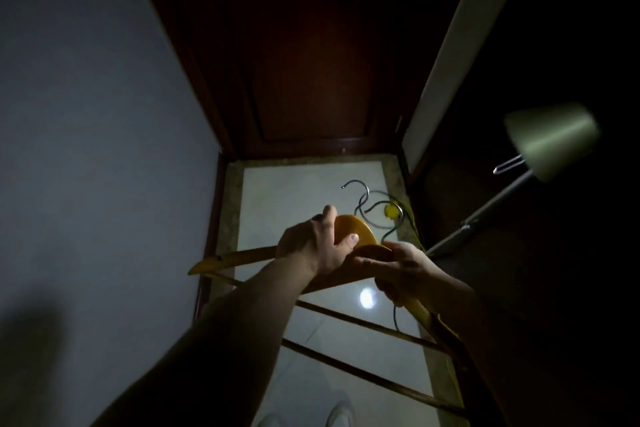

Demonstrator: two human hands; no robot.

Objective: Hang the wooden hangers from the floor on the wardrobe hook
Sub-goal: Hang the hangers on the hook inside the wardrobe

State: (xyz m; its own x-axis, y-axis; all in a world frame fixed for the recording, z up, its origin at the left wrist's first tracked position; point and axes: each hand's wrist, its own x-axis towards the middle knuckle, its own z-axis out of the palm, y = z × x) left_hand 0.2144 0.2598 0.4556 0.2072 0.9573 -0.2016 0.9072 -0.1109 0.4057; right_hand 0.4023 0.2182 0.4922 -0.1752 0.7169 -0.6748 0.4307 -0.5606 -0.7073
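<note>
At the crown of the stacked wooden hangers, your left hand is wrapped over the top with the thumb pressed on the yellow face. Your right hand grips the shoulder just beside it, fingers curled under. Both hands are clamped on wood. Metal hooks stick out past your left fingers, crossed over one another. Hanger arms run out to the left and down-right from the grips, and the crossbars hang below your forearms, above the pale floor. Risk, as judged: the hooks look tangled, so lifting one onto the wardrobe hook may drag another off or twist the stack. Since you hold only the crown, a long arm could swing into the lamp on your right or the dark wooden door ahead. Light is poor and the wardrobe hook cannot be identified. The bundle is off the floor, centred between your hands, hooks pointing away from you.
</note>
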